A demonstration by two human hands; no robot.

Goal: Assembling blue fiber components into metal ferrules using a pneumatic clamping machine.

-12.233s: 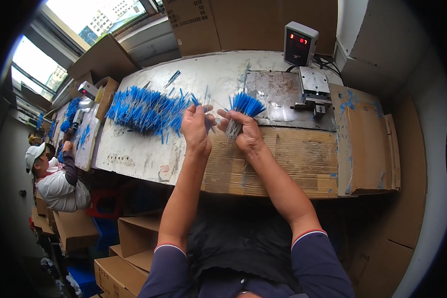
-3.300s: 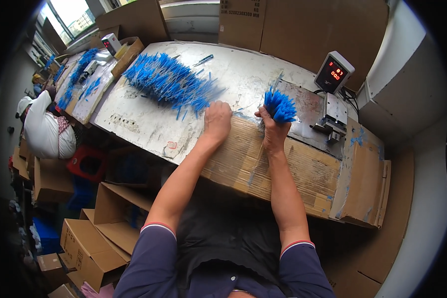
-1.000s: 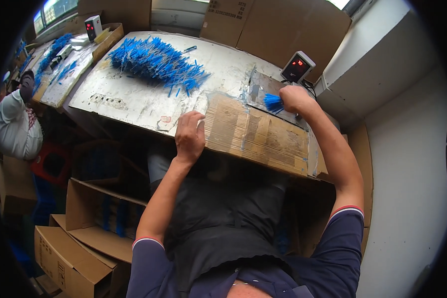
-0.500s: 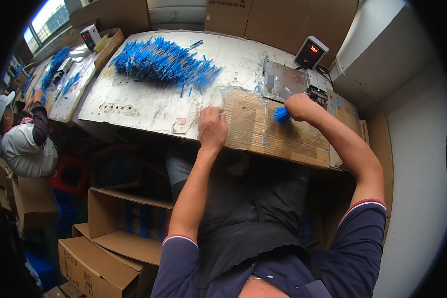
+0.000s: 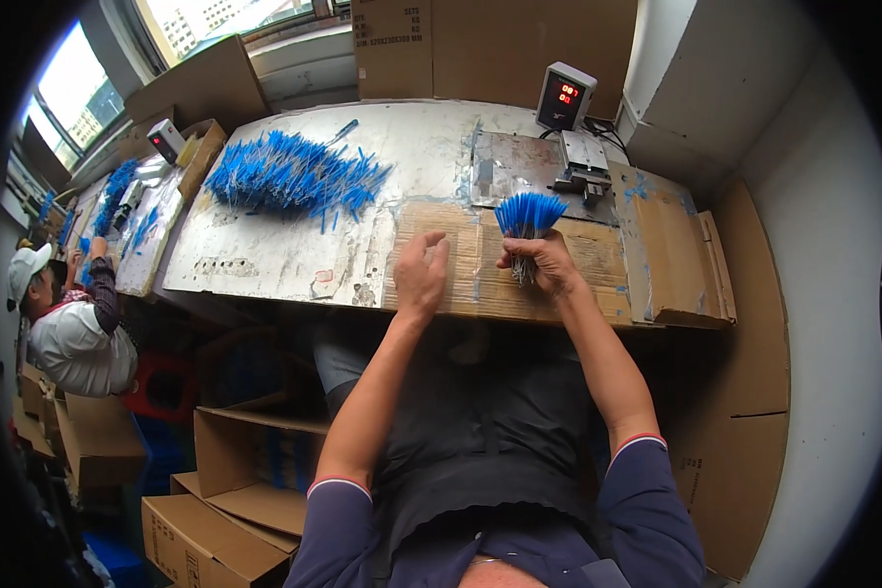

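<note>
My right hand [image 5: 547, 260] is closed round a bundle of thin sticks with blue ends [image 5: 529, 214]. The blue ends fan out above my fingers, while pale, thin stems show below. My left hand [image 5: 423, 274] is just to the left, over the cardboard mat [image 5: 465, 235], its thumb and fingers apart and nothing visible in it. A large heap of the same blue-ended sticks [image 5: 294, 178] lies on the white worktable [image 5: 274, 257] at the far left. Beyond my right hand sits a small metal device [image 5: 584, 157] beside a flat metal plate [image 5: 519, 165].
A counter box with a red lit display [image 5: 565, 95] stands at the back right. A screwdriver-like tool [image 5: 344, 130] lies behind the heap. Folded cardboard [image 5: 666, 250] covers the right end. Cartons [image 5: 201, 534] stand low on the left, where a co-worker [image 5: 83, 343] sits at another table.
My right hand has come left and nearer from beside the metal device, turning the bundle so its blue ends point up. My left hand's fingers have lifted and parted. The view has shifted.
</note>
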